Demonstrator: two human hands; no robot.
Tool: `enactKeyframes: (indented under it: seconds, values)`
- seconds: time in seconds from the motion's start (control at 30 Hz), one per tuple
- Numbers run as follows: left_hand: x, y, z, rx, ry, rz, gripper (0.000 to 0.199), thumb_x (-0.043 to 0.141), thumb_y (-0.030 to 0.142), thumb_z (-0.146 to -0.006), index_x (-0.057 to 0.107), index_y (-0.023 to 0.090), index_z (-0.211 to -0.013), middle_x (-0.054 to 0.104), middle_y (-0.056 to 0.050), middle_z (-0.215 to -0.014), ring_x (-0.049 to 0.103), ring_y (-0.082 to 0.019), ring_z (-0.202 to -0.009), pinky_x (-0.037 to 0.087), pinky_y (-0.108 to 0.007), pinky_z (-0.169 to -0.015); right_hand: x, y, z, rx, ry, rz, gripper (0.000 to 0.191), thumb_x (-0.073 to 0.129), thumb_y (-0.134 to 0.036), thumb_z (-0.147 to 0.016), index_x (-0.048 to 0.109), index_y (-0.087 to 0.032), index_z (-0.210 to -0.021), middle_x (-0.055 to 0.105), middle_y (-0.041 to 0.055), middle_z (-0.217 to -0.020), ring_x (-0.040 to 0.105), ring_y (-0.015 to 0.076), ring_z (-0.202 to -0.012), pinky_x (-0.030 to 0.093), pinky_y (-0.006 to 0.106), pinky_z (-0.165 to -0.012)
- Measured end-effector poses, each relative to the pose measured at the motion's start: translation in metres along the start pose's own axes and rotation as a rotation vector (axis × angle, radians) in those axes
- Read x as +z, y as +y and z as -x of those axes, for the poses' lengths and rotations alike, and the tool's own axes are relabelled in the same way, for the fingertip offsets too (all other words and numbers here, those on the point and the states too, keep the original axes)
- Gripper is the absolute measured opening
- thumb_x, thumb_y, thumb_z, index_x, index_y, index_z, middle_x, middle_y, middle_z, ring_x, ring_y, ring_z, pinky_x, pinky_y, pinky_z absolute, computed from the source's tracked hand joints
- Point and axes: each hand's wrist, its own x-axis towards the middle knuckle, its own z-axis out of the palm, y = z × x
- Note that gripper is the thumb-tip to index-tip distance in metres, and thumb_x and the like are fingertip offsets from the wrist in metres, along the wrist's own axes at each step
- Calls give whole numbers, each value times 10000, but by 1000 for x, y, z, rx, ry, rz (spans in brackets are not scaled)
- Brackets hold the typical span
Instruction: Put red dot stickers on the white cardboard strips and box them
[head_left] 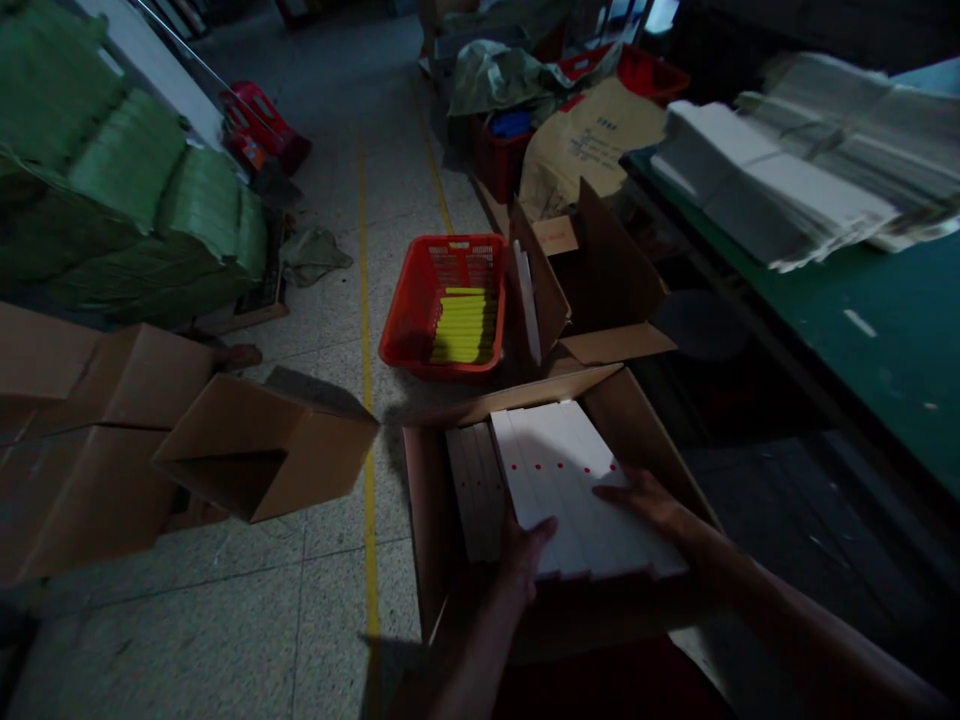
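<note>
Inside an open cardboard box point(630, 420) lies a stack of white flat strips point(562, 490), marked with a row of small red dots. My left hand point(525, 555) grips the stack's near edge. My right hand point(637, 497) lies across its right side, fingers spread on the white surface. A second, narrower pile of white strips point(472, 490) sits to the left, against the box's left wall. The box's near side is in shadow and hidden below my forearms.
Beyond the box stand a red plastic basket point(442, 305) holding yellow strips and another open carton point(585, 280). Open cartons point(262, 450) sit to the left, past a yellow floor line point(367, 400). Green-wrapped bundles point(127, 190) lie far left. White paper stacks point(780, 180) cover a green table point(862, 350).
</note>
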Motion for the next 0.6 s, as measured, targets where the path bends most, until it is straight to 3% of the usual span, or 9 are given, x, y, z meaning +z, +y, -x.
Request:
enactKeyframes:
  seconds: [0.23,0.37,0.5,0.6]
  values:
    - [-2,-43,-40,91,-25,-52,877,781,371,-601,430,168,-1378,670,-146,-1164,666,-260,-1020,551,-388,-880,-18,46,-50,-45,80,39,665,757,-454,-669,540,-147,-1218,717,98,-973,690,297,-836,573,365,-695]
    - [-4,-68,-62,123,-44,-76,931,783,362,-610,365,178,-1421,646,-140,-1210,638,-262,-1085,516,-394,-944,-19,57,-64,-90,113,64,663,689,-434,-754,473,-147,-1311,689,111,-1088,685,282,-885,570,345,-725]
    - [-11,-94,-85,95,-49,-102,1059,778,325,-603,214,181,-1488,568,-159,-1323,618,-253,-1124,516,-356,-936,-10,70,-84,-84,310,567,504,564,-417,-882,505,-127,-1290,662,124,-1127,665,243,-940,539,311,-793]
    - [-18,-107,-100,87,-67,-202,1144,781,300,-605,97,182,-1514,510,-161,-1390,588,-232,-1174,495,-323,-954,3,86,-103,-27,435,840,390,553,-388,-928,558,-107,-1198,653,124,-1057,647,228,-906,517,371,-826]
